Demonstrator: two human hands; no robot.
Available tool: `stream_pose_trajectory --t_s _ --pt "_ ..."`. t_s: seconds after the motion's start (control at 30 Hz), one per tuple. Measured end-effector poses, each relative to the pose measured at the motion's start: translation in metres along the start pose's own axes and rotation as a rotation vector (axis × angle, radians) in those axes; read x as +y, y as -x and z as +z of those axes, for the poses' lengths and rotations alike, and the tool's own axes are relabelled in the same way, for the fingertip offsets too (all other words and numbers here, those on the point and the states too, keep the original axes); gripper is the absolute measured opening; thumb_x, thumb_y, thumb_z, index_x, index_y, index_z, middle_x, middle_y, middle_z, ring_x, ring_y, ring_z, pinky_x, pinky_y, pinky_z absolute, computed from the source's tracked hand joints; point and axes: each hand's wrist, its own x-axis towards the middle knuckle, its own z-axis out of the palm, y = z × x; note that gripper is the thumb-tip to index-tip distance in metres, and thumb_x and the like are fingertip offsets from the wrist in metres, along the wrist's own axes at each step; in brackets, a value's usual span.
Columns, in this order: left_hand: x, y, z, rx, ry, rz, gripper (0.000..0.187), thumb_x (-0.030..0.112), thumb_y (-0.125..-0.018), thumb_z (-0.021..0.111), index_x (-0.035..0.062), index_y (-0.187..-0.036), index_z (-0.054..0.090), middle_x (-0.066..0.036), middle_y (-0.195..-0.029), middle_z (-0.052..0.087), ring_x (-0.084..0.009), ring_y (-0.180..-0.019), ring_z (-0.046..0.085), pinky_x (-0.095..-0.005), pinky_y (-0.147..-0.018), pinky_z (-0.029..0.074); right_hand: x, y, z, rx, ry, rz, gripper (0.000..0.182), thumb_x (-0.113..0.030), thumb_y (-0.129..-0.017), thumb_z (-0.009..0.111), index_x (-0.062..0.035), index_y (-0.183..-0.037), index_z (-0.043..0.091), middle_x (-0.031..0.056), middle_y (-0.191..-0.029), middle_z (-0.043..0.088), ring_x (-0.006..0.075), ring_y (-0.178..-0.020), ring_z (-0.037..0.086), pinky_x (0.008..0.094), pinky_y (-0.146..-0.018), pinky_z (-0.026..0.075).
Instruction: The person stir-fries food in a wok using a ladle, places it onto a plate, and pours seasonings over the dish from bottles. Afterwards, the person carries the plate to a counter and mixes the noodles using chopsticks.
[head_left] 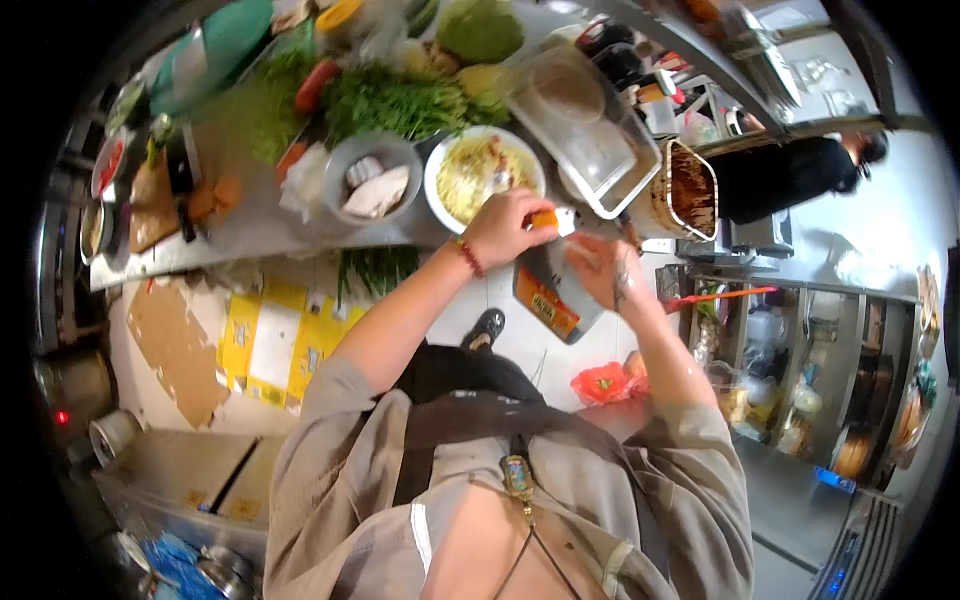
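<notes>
My left hand point(500, 230), a beaded bracelet at its wrist, is closed on a small orange object point(543, 218) beside the white bowl. Pale shreds fill this bowl point(432, 190), with some reddish-brown bits on top. My right hand point(597, 268) is closed at the upper part of a greyish packet point(548, 304) with an orange, red and yellow label. The packet hangs below both hands, in front of the counter edge. A small whitish piece point(566, 221) shows between my hands; I cannot make out what it is.
A grey bowl with pale chunks point(376, 190), leafy greens point(390, 103) and a clear plastic tub point(600, 170) crowd the counter. Left lies a knife point(181, 190). A brown-stained container point(690, 190) stands right. Flattened cardboard point(275, 340) covers some floor. Another person point(790, 178) is at upper right.
</notes>
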Motion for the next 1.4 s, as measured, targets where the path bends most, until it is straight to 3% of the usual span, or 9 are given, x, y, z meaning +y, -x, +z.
stream_pose_trajectory --t_s 0.2,0.3,0.43,0.5,0.7,0.8,1.03,1.23,1.4 --pt "0.051 -0.01 -0.017 -0.409 -0.241 0.331 0.023 0.019 -0.071 0.071 0.0039 -0.088 0.064 -0.012 -0.084 0.062 -0.0296 -0.087 0.058 -0.0382 -0.078 0.047 0.004 0.043 -0.021 -0.029 -0.081 -0.085 0.03 -0.019 -0.081 0.063 -0.0081 -0.109 0.065 0.0246 -0.074 0.061 0.0366 -0.067 0.064 0.0372 -0.062 0.051" --pt "0.064 -0.01 -0.005 -0.603 -0.181 0.453 0.028 0.006 -0.076 0.066 0.0048 -0.104 0.064 -0.009 -0.106 0.065 -0.0249 -0.105 0.057 -0.036 -0.093 0.046 0.027 0.065 -0.022 0.055 -0.116 -0.185 0.03 -0.019 -0.08 0.064 -0.0056 -0.107 0.066 0.023 -0.07 0.061 0.0375 -0.061 0.062 0.0398 -0.059 0.051" --pt "0.11 -0.013 0.018 -0.78 0.129 0.225 0.032 -0.002 -0.073 0.064 0.0029 -0.105 0.063 -0.01 -0.118 0.061 -0.0241 -0.104 0.06 -0.038 -0.097 0.045 0.056 0.097 -0.026 0.103 -0.165 -0.148 0.029 -0.014 -0.079 0.064 -0.0024 -0.106 0.066 0.0219 -0.079 0.064 0.0376 -0.07 0.064 0.0394 -0.063 0.052" --pt "0.123 -0.015 0.053 -0.608 0.234 0.04 0.031 0.004 -0.073 0.068 0.0039 -0.104 0.063 -0.012 -0.124 0.057 -0.023 -0.101 0.062 -0.0367 -0.096 0.046 0.075 0.107 -0.025 0.194 -0.212 -0.159 0.028 -0.013 -0.079 0.065 -0.0025 -0.104 0.066 0.0211 -0.077 0.064 0.0373 -0.069 0.063 0.0397 -0.062 0.052" --pt "0.12 -0.036 0.152 -0.369 -0.138 0.491 0.028 0.014 -0.073 0.07 0.0039 -0.096 0.061 -0.012 -0.116 0.057 -0.0289 -0.102 0.057 -0.0353 -0.087 0.047 0.152 0.143 -0.038 0.357 -0.285 -0.126 0.026 -0.014 -0.078 0.065 -0.0044 -0.103 0.066 0.0193 -0.068 0.062 0.0363 -0.062 0.062 0.0401 -0.059 0.05" --pt "0.133 -0.054 0.196 -0.415 -0.294 0.347 0.033 0.02 -0.068 0.075 0.004 -0.094 0.062 -0.011 -0.092 0.058 -0.0289 -0.083 0.054 -0.0366 -0.075 0.046 0.207 0.161 -0.048 0.376 -0.296 -0.078 0.025 -0.018 -0.079 0.066 -0.0063 -0.101 0.067 0.0173 -0.063 0.061 0.0347 -0.059 0.06 0.0402 -0.058 0.049" --pt "0.151 -0.106 0.351 -0.672 -0.401 0.424 0.038 0.018 -0.071 0.074 0.0021 -0.104 0.062 -0.014 -0.092 0.061 -0.0323 -0.086 0.058 -0.038 -0.077 0.049 0.371 0.195 -0.068 0.461 -0.3 -0.071 0.024 -0.019 -0.076 0.067 -0.0069 -0.097 0.068 0.0149 -0.055 0.057 0.0327 -0.052 0.057 0.0405 -0.058 0.049" --pt "0.14 -0.141 0.472 -0.669 -0.416 0.259 0.024 0.016 -0.07 0.075 0.0028 -0.085 0.062 -0.011 -0.08 0.061 -0.0291 -0.073 0.058 -0.0376 -0.066 0.047 0.469 0.203 -0.093 0.455 -0.349 0.055 0.029 -0.021 -0.075 0.069 -0.0075 -0.098 0.06 0.0178 -0.061 0.058 0.0365 -0.059 0.059 0.0433 -0.058 0.049" --pt "0.165 -0.193 0.509 -0.582 -0.245 0.319 0.046 0.008 -0.074 0.072 -0.0024 -0.116 0.056 -0.017 -0.102 0.063 -0.0297 -0.089 0.063 -0.0351 -0.082 0.049 0.549 0.192 -0.128 0.554 -0.398 0.249 0.029 -0.023 -0.076 0.07 -0.0039 -0.095 0.063 0.0203 -0.074 0.064 0.0369 -0.068 0.064 0.0412 -0.062 0.052"
